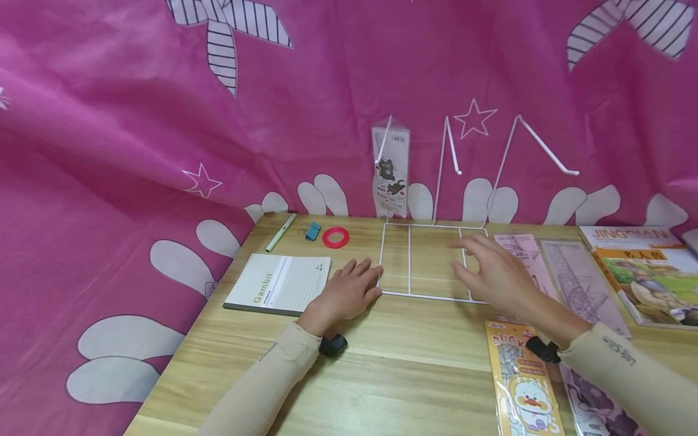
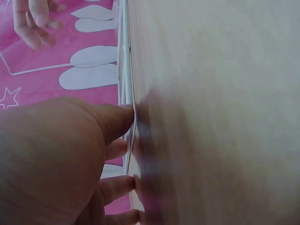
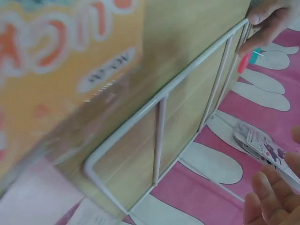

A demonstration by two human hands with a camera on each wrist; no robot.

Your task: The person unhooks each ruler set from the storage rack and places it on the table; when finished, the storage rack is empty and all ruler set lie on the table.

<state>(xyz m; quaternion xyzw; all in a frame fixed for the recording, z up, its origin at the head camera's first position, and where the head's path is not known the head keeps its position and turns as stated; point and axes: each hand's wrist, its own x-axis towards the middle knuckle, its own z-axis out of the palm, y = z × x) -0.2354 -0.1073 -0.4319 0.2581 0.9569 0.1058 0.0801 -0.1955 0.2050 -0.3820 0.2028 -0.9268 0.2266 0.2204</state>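
Observation:
A white wire rack (image 1: 425,296) with upright hooks stands on the table. A clear packet with a black cat print, marked as a ruler set (image 1: 391,181), hangs from its left hook. My left hand (image 1: 353,289) rests at the rack's front left corner, fingers spread. In the left wrist view its thumb (image 2: 119,117) touches the wire. My right hand (image 1: 493,266) hovers above the base's right side, fingers loosely bent and holding nothing. In the right wrist view its fingers (image 3: 269,197) show against the pink cloth, apart from the rack.
On the left lie a notebook (image 1: 289,281), a pale green pen (image 1: 281,232), a blue binder clip (image 1: 312,231) and red tape (image 1: 335,237). An orange duck packet (image 1: 526,387), pink packets (image 1: 586,284) and a book (image 1: 649,272) lie right. Pink cloth (image 1: 327,91) hangs behind.

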